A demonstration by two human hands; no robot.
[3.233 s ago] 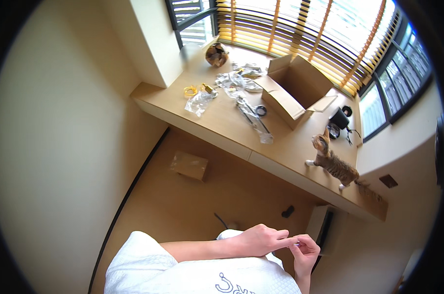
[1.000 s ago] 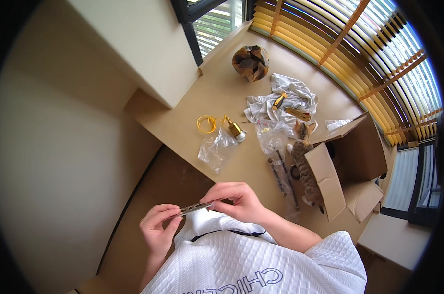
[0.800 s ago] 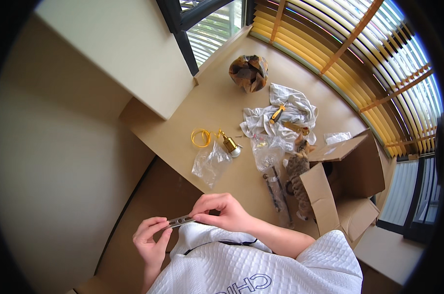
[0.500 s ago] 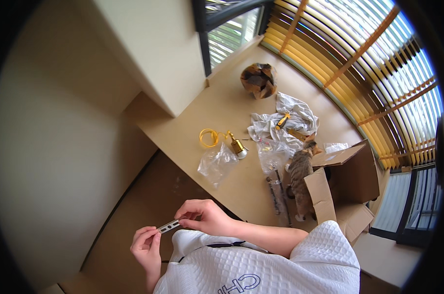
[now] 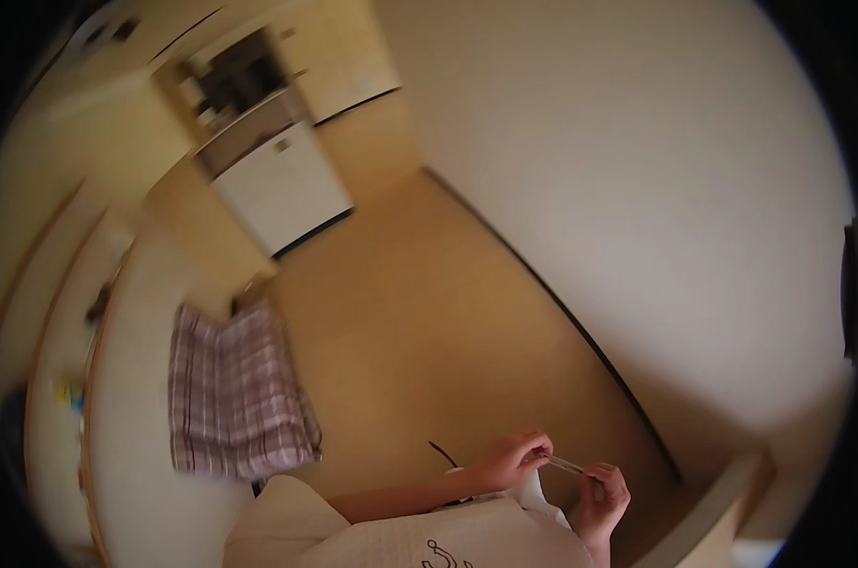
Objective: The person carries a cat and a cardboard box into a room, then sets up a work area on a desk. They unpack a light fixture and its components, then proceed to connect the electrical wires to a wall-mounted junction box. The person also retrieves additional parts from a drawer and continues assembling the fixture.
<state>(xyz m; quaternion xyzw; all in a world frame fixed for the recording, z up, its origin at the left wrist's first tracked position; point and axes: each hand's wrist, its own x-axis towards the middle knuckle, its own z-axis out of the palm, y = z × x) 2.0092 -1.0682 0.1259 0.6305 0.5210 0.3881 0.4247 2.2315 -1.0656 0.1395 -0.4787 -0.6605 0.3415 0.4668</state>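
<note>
My left hand (image 5: pixel 517 458) reaches across from the left, its fingers closed around one end of a thin metal bracket (image 5: pixel 564 464). On the other end, my right hand (image 5: pixel 603 496) pinches it between thumb and fingers. The bracket is seen almost edge-on, as a narrow, light-coloured strip; its slots do not show from here. Both hands are in front of my white shirt (image 5: pixel 419 540), low in the head view, a short gap apart.
A plaid-covered seat (image 5: pixel 235 393) stands at the left on the tan floor (image 5: pixel 391 312). Farther back is a white cabinet (image 5: pixel 282 185). A plain wall (image 5: pixel 637 189) runs along the right, and a light-coloured panel edge (image 5: pixel 722 506) rises beside my right hand.
The view has swung from the table with its lamp socket, cat and cardboard box to the room's floor and seat. Both hands still hold the bracket, which has turned from its slotted face to nearly edge-on.
</note>
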